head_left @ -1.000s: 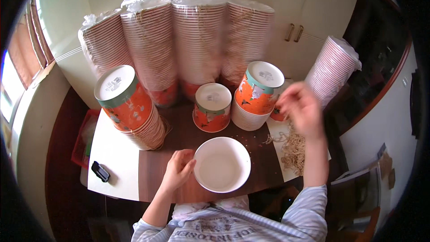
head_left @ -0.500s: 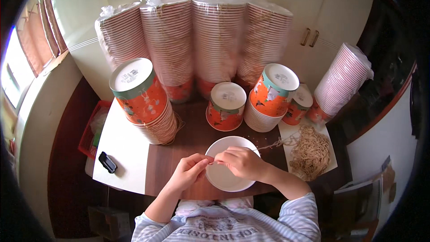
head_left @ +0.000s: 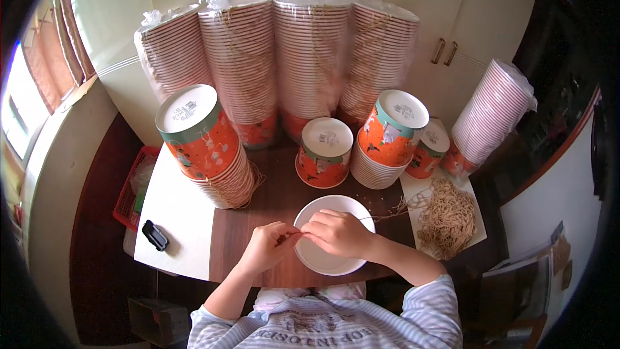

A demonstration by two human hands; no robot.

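Observation:
My left hand (head_left: 268, 247) and right hand (head_left: 338, 232) meet fingertip to fingertip over the left side of a round white paper tub (head_left: 330, 266). Both are closed in a pinch. A thin beige string (head_left: 385, 215) runs from a loose tangle of the same string (head_left: 450, 221) on the right, behind my right hand and toward its fingers. The bit between my fingertips is too small to see clearly, but it looks like that string. My right hand and wrist cover part of the tub's opening.
Upside-down orange and green paper tubs stand beyond: a stack (head_left: 200, 132) at left, one (head_left: 324, 154) mid-table, another stack (head_left: 392, 139) at right. Tall plastic-wrapped stacks (head_left: 309, 58) line the back; one more (head_left: 492, 106) leans far right. A small black object (head_left: 155, 235) lies at left.
My left hand has turned, its fingers curling in more beside the right fingertips. My right hand has shifted slightly left. The tubs and the string tangle stay in place.

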